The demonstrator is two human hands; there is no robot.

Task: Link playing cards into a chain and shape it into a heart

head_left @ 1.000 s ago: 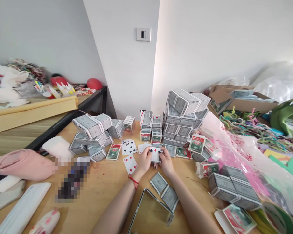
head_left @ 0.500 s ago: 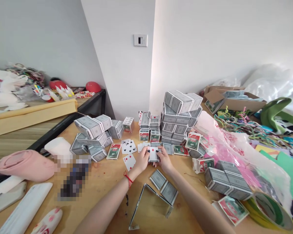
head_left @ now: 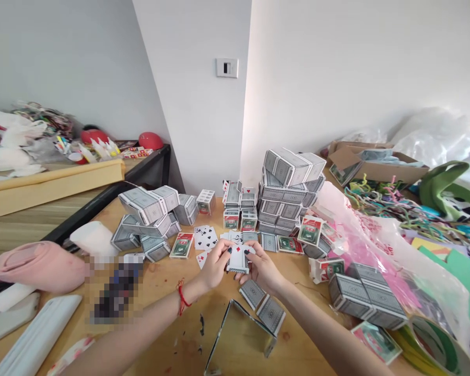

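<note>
Both hands hold a small stack of playing cards point(head_left: 238, 261) over the middle of the table, a red diamond showing on its upper card. My left hand point(head_left: 216, 265) grips the stack's left side, thumb on top. On the right side, my right hand point(head_left: 263, 266) pinches it the same way, some fingers hidden underneath. Just beyond lie face-up spade cards point(head_left: 206, 237) and a partly covered diamond card point(head_left: 201, 259). Nearer me, two face-down card piles point(head_left: 271, 312) rest beside an open gold-lined box point(head_left: 238, 339).
Wrapped card blocks stand in a tall stack point(head_left: 290, 196) at the back and a lower pile point(head_left: 151, 209) at left. Green-and-red card boxes point(head_left: 182, 245) lie around. Right are more blocks point(head_left: 366, 297), a tape roll point(head_left: 434, 344) and plastic wrap point(head_left: 407, 250). A pink roll point(head_left: 39, 266) lies left.
Both hands have come slightly nearer me and to the left with the cards. The cards in them now look fanned or shifted at the top. My left forearm has swung outward to the left.
</note>
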